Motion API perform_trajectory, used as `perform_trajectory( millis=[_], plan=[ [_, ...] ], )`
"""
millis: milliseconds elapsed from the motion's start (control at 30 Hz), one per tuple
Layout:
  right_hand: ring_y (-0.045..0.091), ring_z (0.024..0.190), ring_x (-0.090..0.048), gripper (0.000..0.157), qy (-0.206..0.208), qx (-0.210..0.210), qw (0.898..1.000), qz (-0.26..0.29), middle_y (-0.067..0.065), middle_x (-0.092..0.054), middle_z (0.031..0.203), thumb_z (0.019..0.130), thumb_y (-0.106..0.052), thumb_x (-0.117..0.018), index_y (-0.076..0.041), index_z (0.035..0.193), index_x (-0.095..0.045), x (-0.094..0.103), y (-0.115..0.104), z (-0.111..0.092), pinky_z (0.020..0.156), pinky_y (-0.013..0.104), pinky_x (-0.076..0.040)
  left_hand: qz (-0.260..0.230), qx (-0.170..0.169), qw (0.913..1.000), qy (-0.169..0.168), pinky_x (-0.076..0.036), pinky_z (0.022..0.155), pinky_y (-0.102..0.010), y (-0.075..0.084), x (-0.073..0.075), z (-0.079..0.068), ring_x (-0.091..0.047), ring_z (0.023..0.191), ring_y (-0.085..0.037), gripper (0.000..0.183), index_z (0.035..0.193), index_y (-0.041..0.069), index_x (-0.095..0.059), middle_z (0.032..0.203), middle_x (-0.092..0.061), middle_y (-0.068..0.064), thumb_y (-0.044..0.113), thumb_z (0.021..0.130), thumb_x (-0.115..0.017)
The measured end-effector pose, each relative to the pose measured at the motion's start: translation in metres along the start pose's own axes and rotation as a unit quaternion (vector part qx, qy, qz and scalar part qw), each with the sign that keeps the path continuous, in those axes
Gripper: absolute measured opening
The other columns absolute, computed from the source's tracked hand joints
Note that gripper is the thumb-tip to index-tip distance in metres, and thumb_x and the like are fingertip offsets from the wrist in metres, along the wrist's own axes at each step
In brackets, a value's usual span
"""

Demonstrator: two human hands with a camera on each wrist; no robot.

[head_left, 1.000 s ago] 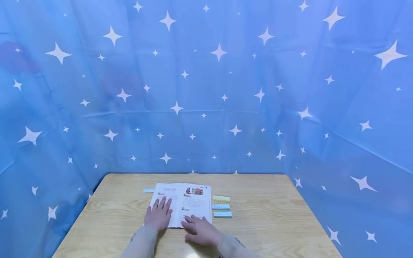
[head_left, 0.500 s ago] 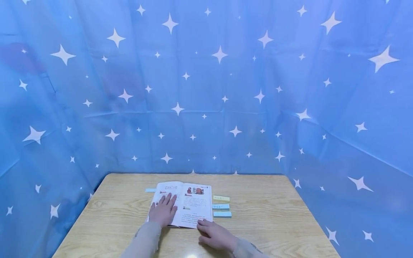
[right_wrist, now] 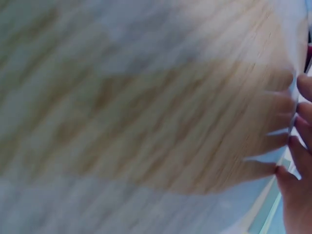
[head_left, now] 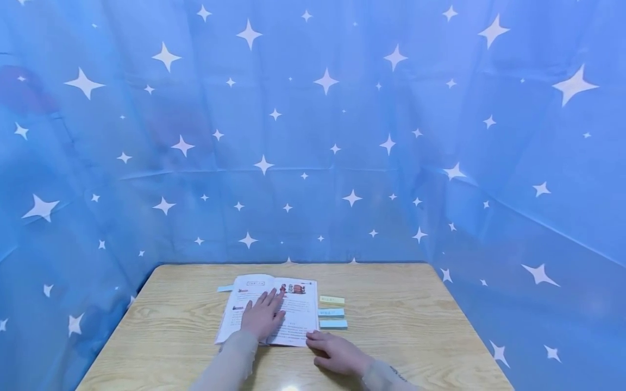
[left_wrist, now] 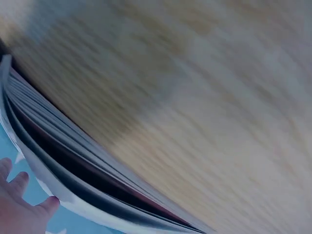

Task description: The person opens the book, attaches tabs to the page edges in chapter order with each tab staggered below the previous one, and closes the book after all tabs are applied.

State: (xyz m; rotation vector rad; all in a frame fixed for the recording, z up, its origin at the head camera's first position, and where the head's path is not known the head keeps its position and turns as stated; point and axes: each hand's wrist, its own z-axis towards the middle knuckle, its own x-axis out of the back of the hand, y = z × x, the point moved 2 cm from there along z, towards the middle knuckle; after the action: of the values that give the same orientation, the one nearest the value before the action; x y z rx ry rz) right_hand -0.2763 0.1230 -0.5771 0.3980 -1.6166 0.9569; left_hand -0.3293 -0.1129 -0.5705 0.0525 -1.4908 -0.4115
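An open book (head_left: 300,312) with printed text and a small coloured picture lies on the wooden table. My left hand (head_left: 263,317) rests across its inner fold, fingers spread and straight, reaching onto the right page. At the book's lower right corner is my right hand (head_left: 338,353), its fingers extended and fingertips right by the page edge. The left wrist view shows the stacked page edges (left_wrist: 105,163) bowed apart, with the left hand (left_wrist: 22,209) over them. In the right wrist view, the right hand (right_wrist: 298,195) has its fingertips down on the tabletop beside the book.
A yellow paper tab (head_left: 332,300) and two light blue tabs (head_left: 331,312) lie along the book's right side. Another blue tab (head_left: 225,289) shows at its upper left. Behind the wooden table (head_left: 401,315) hangs a blue curtain (head_left: 313,136) with white stars.
My left hand has slid right from the left page onto the fold and right page. My right hand has drawn off the right page to the book's lower right corner.
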Motion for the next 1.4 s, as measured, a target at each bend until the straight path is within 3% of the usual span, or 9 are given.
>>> perform_trajectory(
  millis=[367,600,767,967,1200,1400],
  plan=[
    [0.023,0.134,-0.043,0.044,0.001,0.002,0.999,0.038,0.003,-0.047,0.146,0.098,-0.031,-0.056,-0.01,0.137,-0.055,-0.004,0.011,0.002,0.108,0.039,-0.038,-0.004,-0.061,0.9979,0.019,-0.028,0.106,-0.065,0.035,-0.004,0.023,-0.036,0.137,-0.034,0.052,0.145,0.017,-0.046,0.15,-0.041,-0.009,0.039,0.098,-0.051],
    [0.022,0.135,-0.042,0.044,-0.003,0.002,0.999,0.05,0.005,-0.048,0.145,0.098,-0.03,-0.056,-0.009,0.137,-0.055,-0.004,0.012,-0.001,0.109,0.038,-0.037,-0.006,-0.075,0.9972,0.003,-0.028,0.107,-0.064,0.053,-0.009,0.036,-0.034,0.138,-0.037,0.049,0.146,0.028,-0.045,0.152,-0.039,-0.008,0.038,0.099,-0.051],
    [0.019,0.135,-0.041,0.044,-0.017,0.005,0.999,0.05,0.002,-0.047,0.146,0.098,-0.03,-0.056,-0.012,0.138,-0.054,-0.003,0.01,0.001,0.109,0.038,-0.037,0.016,-0.071,0.9974,-0.008,-0.025,0.11,-0.06,0.059,-0.015,0.043,-0.034,0.139,-0.033,0.051,0.147,0.032,-0.043,0.152,-0.038,-0.007,0.042,0.098,-0.052],
    [0.016,0.136,-0.039,0.045,-0.037,-0.015,0.996,0.076,-0.002,-0.045,0.147,0.098,-0.032,-0.056,-0.016,0.14,-0.053,-0.006,0.009,0.002,0.108,0.038,-0.038,0.045,-0.076,0.996,-0.017,-0.023,0.109,-0.065,0.064,-0.025,0.049,-0.034,0.139,-0.031,0.052,0.147,0.035,-0.042,0.152,-0.039,-0.003,0.047,0.097,-0.05],
    [0.015,0.136,-0.039,0.045,-0.027,-0.02,0.996,0.08,-0.001,-0.044,0.147,0.097,-0.032,-0.056,-0.016,0.14,-0.053,-0.005,0.009,0.002,0.11,0.039,-0.036,0.045,-0.081,0.9955,-0.018,-0.024,0.106,-0.068,0.068,-0.028,0.057,-0.035,0.138,-0.032,0.048,0.143,0.035,-0.048,0.15,-0.042,-0.003,0.043,0.096,-0.054],
    [0.018,0.136,-0.039,0.047,-0.021,0.0,0.997,0.074,0.003,-0.044,0.148,0.098,-0.03,-0.056,-0.012,0.14,-0.051,-0.002,0.01,0.001,0.11,0.042,-0.036,0.035,-0.087,0.9954,-0.016,-0.029,0.107,-0.062,0.071,-0.031,0.062,-0.036,0.137,-0.032,0.046,0.14,0.033,-0.052,0.148,-0.044,-0.004,0.041,0.095,-0.058]
  ],
)
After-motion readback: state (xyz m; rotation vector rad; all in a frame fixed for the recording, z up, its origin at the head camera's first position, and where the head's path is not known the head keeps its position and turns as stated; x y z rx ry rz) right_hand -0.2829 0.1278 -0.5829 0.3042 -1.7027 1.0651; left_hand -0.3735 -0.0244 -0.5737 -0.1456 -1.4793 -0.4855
